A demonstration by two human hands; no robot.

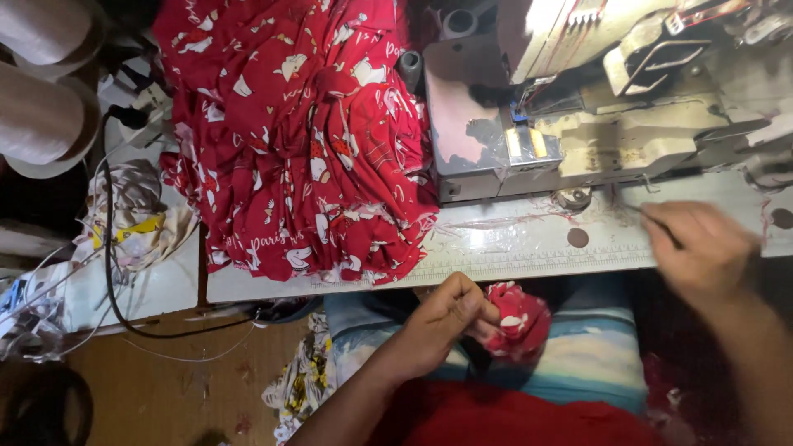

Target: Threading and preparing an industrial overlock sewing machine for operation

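A bunched red printed fabric piece is gripped in the closed left hand at lap level. A thin dark tool, blurred, is pinched by the right hand on the sewing machine table. No fabric lies under the needle; a red fabric pile rests beyond the left hand.

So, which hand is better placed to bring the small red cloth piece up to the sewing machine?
Probably the left hand: it already grips the red cloth piece below the table edge. The right hand holds a thin tool.
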